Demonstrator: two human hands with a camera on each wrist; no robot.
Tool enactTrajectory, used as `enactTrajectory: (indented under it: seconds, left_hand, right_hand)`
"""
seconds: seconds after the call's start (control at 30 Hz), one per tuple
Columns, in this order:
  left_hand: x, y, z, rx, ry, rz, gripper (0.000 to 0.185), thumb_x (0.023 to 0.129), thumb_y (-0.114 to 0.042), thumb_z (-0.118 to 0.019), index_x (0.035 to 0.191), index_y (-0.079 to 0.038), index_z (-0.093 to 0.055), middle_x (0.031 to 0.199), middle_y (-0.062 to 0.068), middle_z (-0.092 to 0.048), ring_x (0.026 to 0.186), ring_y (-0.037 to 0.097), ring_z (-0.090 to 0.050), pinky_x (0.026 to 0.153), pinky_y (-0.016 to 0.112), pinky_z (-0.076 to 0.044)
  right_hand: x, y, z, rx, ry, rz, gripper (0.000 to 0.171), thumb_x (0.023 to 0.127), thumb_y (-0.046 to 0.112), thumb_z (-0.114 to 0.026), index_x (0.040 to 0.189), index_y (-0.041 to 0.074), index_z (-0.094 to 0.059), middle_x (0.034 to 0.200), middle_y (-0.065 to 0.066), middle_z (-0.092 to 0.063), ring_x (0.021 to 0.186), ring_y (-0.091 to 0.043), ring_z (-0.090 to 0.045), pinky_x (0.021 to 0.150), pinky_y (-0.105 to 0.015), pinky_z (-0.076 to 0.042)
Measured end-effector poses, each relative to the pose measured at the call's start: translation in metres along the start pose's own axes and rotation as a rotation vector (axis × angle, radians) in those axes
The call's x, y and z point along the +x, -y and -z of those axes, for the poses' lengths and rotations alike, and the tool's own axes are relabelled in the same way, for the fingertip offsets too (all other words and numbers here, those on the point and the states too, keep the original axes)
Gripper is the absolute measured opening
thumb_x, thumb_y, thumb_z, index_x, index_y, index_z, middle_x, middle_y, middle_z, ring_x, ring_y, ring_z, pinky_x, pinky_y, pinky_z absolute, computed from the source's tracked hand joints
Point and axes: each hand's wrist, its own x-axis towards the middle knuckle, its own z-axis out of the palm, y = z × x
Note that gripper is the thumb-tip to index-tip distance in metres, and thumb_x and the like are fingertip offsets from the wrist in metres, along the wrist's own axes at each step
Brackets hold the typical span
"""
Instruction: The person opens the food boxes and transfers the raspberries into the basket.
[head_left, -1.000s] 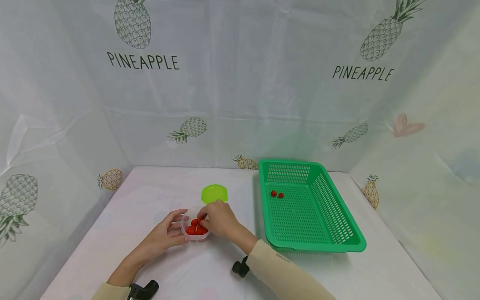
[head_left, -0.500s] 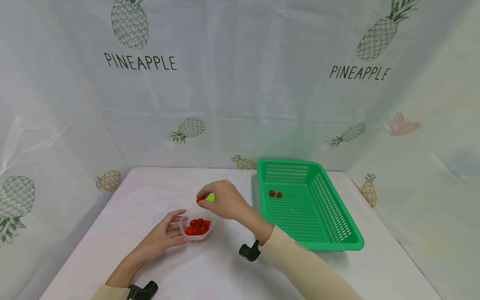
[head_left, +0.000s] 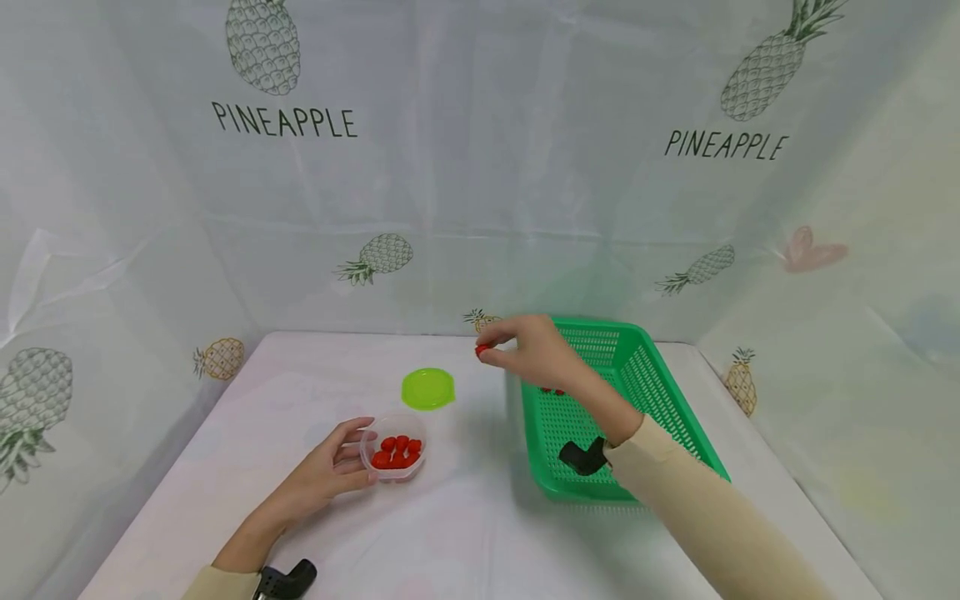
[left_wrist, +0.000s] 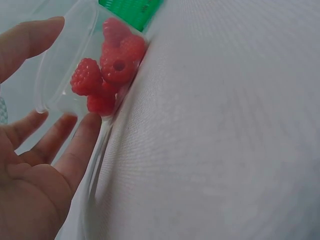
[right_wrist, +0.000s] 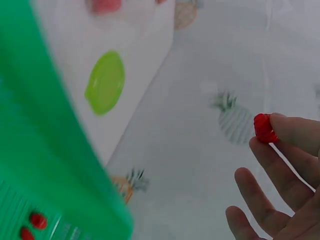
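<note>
Left hand [head_left: 324, 471] rests on the bench [head_left: 450, 533] nearest me, fingers [left_wrist: 80, 145] loosely curved against the side of the clear tub [head_left: 393, 457], thumb at the rim. It steadies the tub more than it clamps it. Tub upright and open, several raspberries [left_wrist: 107, 75] inside.

Green lid [head_left: 427, 388] lies flat on the bench just beyond the tub, apart from it.

Right hand [head_left: 534, 354] is raised above the bench at the near-left corner of the basket [head_left: 675, 433]. Thumb and forefinger are closed on one raspberry [head_left: 482, 351]; the wrist view shows the berry [right_wrist: 264, 128] pinched at the fingertips, the other fingers [right_wrist: 265, 192] spread loose below. The berry hangs over the basket's left rim or just outside it; I cannot tell which.

Two raspberries [right_wrist: 30, 226] already lie on the basket floor toward the far end, partly hidden behind the right hand in the head view.

Judgement on doing this well: keep the pinch light, since the fruit is soft and hollow and would crush or stain. Bring the berry well inside the rim and low over the mesh before the fingers part, so it does not bounce or roll. Left hand should keep the tub from sliding
</note>
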Motion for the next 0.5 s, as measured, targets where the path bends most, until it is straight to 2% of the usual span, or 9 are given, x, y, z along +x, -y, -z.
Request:
enactTrajectory:
  seconds: [0.13,0.2,0.27,0.5]
  left_hand:
    - [0.001,-0.002,0.0,-0.004,0.001,0.006,0.088,0.09,-0.023,-0.086,0.161,-0.02,-0.035,0.157,0.019,-0.045,0.137,0.036,-0.057,0.104,0.034,-0.056]
    - [0.001,-0.003,0.0,-0.005,-0.003,0.012,0.088,0.089,-0.023,-0.087,0.161,-0.02,-0.036,0.157,0.019,-0.045,0.137,0.036,-0.057,0.104,0.035,-0.056]
    - [0.001,-0.003,-0.001,-0.005,-0.004,0.019,0.088,0.089,-0.023,-0.087,0.161,-0.02,-0.036,0.157,0.019,-0.045,0.137,0.036,-0.057,0.104,0.035,-0.056]
    - [-0.001,-0.004,-0.001,-0.011,-0.004,0.028,0.088,0.09,-0.023,-0.087,0.161,-0.02,-0.035,0.158,0.019,-0.045,0.136,0.036,-0.057,0.104,0.036,-0.056]
  right_hand:
    - [-0.006,-0.028,0.021,0.001,-0.014,-0.092,0.018,0.101,0.023,-0.075,0.116,0.017,-0.081,0.11,0.004,-0.078,0.108,-0.02,-0.07,0.084,-0.041,-0.058]
    - [-0.007,-0.044,0.028,-0.012,-0.023,-0.116,0.018,0.101,0.024,-0.075,0.117,0.016,-0.08,0.111,0.002,-0.079,0.111,-0.022,-0.071,0.091,-0.044,-0.057]
    - [-0.008,-0.061,0.034,-0.012,-0.032,-0.141,0.017,0.102,0.023,-0.074,0.116,0.015,-0.08,0.112,0.0,-0.079,0.111,-0.025,-0.071,0.093,-0.048,-0.057]
    - [-0.013,-0.11,0.039,0.006,-0.048,-0.208,0.021,0.103,0.019,-0.072,0.118,0.006,-0.078,0.113,-0.009,-0.078,0.111,-0.031,-0.072,0.095,-0.052,-0.057]
